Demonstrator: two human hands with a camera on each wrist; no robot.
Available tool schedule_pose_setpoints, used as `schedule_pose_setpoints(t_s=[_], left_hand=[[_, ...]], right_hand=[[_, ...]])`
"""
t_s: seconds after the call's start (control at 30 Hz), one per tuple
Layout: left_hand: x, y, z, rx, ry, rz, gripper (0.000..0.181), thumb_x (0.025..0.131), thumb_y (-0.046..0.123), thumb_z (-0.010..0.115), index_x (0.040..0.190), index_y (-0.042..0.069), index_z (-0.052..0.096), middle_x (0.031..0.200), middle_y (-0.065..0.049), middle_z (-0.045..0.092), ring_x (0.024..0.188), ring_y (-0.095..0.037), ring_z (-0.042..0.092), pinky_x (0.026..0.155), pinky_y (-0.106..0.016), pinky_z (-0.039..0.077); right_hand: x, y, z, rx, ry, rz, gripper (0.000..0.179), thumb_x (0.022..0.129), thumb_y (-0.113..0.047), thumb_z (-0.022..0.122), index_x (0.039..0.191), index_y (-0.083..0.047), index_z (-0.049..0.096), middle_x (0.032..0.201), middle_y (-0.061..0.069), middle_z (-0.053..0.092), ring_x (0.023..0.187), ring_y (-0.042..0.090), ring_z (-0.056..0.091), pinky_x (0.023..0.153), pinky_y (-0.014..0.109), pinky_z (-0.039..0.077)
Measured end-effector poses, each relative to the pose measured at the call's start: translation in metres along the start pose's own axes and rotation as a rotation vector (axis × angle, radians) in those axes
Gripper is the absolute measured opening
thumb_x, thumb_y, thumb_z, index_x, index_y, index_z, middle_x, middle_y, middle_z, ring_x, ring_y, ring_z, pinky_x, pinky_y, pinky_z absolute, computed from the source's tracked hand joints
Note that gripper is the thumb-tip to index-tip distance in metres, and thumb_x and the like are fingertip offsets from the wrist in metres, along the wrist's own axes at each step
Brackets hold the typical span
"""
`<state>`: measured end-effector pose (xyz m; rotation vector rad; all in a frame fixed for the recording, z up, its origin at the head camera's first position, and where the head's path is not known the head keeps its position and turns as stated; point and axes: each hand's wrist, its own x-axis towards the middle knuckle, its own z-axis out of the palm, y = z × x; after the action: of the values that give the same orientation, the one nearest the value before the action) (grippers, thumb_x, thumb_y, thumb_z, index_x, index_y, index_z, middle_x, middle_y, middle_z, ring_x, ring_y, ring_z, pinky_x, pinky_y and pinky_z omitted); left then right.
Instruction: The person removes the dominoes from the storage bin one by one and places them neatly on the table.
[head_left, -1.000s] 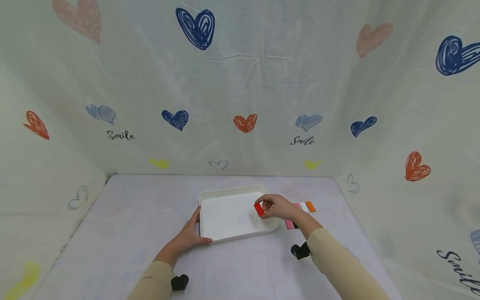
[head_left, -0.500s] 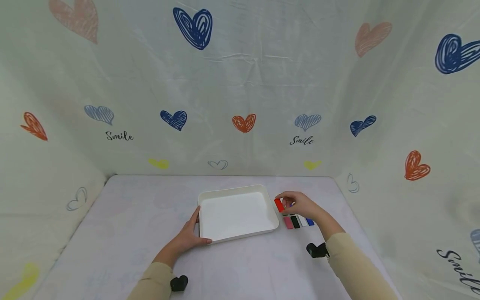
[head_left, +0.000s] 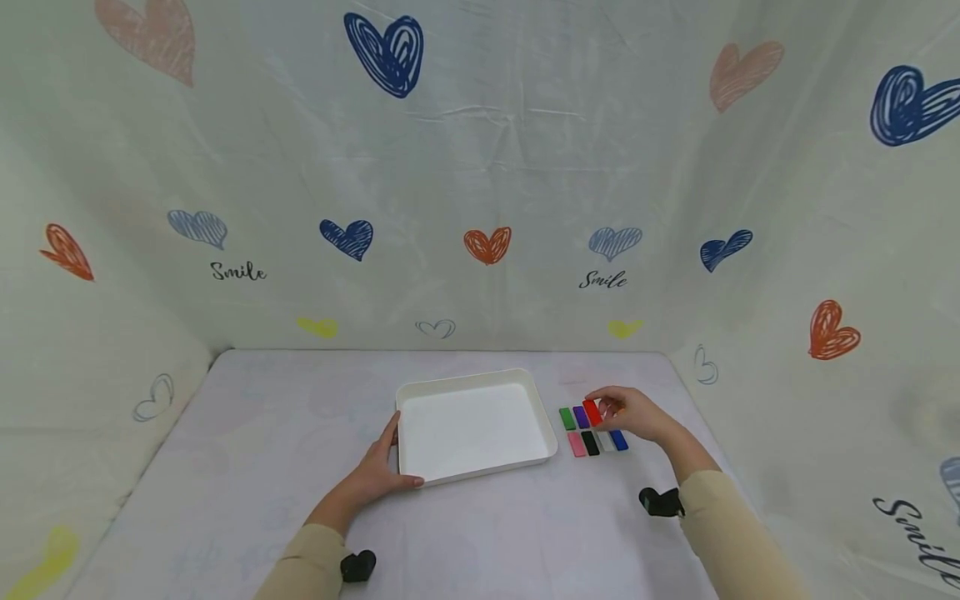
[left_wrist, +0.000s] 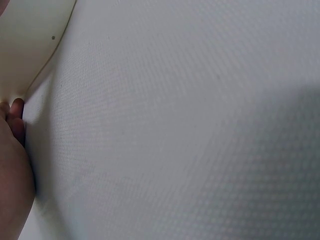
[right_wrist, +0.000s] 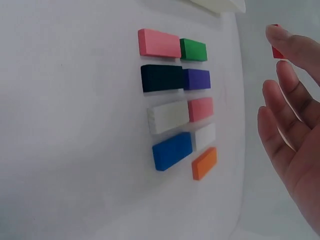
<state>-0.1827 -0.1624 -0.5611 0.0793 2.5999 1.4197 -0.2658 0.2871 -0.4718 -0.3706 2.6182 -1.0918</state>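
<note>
My left hand [head_left: 372, 471] rests on the near left corner of the white tray [head_left: 402, 433], with its fingers along the left side and its thumb at the front edge. In the left wrist view, fingertips [left_wrist: 16, 110] touch the foot of the tray wall. Between thumb and fingers, my right hand [head_left: 633, 412] pinches a red block [head_left: 592, 412], held over two rows of coloured blocks. The right wrist view shows pink [right_wrist: 160, 43], green, black [right_wrist: 162, 77], purple, white, blue [right_wrist: 172, 151] and orange blocks [right_wrist: 204, 163] lying on the table.
A white cloth covers the table [head_left: 285, 417]. A curtain [head_left: 420, 167] printed with hearts hangs at the back and both sides. Black wrist cameras [head_left: 660, 502] are strapped at each cuff. The block rows lie just right of the tray.
My right hand has carried the red block rightward from over the tray to over the block rows, uncovering the green and purple blocks. My left hand has stayed at the tray.
</note>
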Motion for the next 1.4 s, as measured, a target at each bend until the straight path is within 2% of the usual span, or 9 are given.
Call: schedule_pose_setpoints(t_s=[0.17,0.4,0.67,0.93,1.2,1.4], left_hand=[[0.002,-0.004,0.001,-0.006,-0.003,0.001,0.128,0.064,0.032,0.092,0.156,0.008,0.006,0.143,-0.023,0.04,0.134,-0.042,0.033,0.108,-0.065,0.023],[0.003,-0.004,0.001,0.001,0.0,0.004,0.128,0.064,0.033,0.092,0.156,0.008,0.006,0.144,-0.023,0.039,0.134,-0.042,0.033,0.108,-0.065,0.023],[0.001,-0.002,0.0,0.0,-0.006,0.01,0.128,0.065,0.032,0.092,0.156,0.007,0.006,0.143,-0.022,0.04,0.133,-0.04,0.035,0.109,-0.064,0.023],[-0.001,0.001,-0.001,0.001,-0.003,0.02,0.128,0.065,0.03,0.092,0.156,0.006,0.006,0.142,-0.023,0.04,0.132,-0.041,0.035,0.108,-0.065,0.024],[0.0,0.001,-0.001,-0.001,-0.003,0.015,0.127,0.064,0.03,0.092,0.156,0.007,0.006,0.142,-0.022,0.04,0.131,-0.04,0.036,0.108,-0.064,0.024],[0.001,0.001,0.0,-0.005,-0.004,0.008,0.128,0.064,0.028,0.092,0.156,0.006,0.006,0.144,-0.022,0.039,0.132,-0.04,0.035,0.108,-0.064,0.024]], right_hand=[[-0.004,0.011,-0.006,-0.022,0.007,0.043,0.045,0.079,-0.005,0.079,0.121,-0.004,0.064,0.09,0.008,0.052,0.086,0.024,0.048,0.067,0.029,0.05],[-0.009,0.029,-0.01,-0.052,0.003,0.1,0.045,0.079,-0.003,0.079,0.122,-0.003,0.064,0.094,0.008,0.052,0.093,0.026,0.047,0.074,0.031,0.05],[-0.013,0.04,-0.014,-0.097,0.01,0.201,0.047,0.075,0.0,0.081,0.119,0.001,0.064,0.093,0.009,0.051,0.09,0.026,0.047,0.073,0.033,0.049],[-0.011,0.058,-0.015,-0.094,0.009,0.248,0.045,0.078,0.0,0.077,0.12,0.001,0.063,0.093,0.01,0.052,0.089,0.026,0.048,0.072,0.032,0.048],[-0.008,0.077,-0.013,-0.111,0.026,0.322,0.045,0.079,-0.003,0.078,0.122,-0.003,0.063,0.1,0.011,0.055,0.091,0.028,0.05,0.076,0.037,0.049],[-0.009,0.087,-0.01,-0.141,0.032,0.331,0.046,0.078,-0.001,0.078,0.121,-0.004,0.064,0.101,0.01,0.056,0.088,0.027,0.05,0.075,0.035,0.05]])
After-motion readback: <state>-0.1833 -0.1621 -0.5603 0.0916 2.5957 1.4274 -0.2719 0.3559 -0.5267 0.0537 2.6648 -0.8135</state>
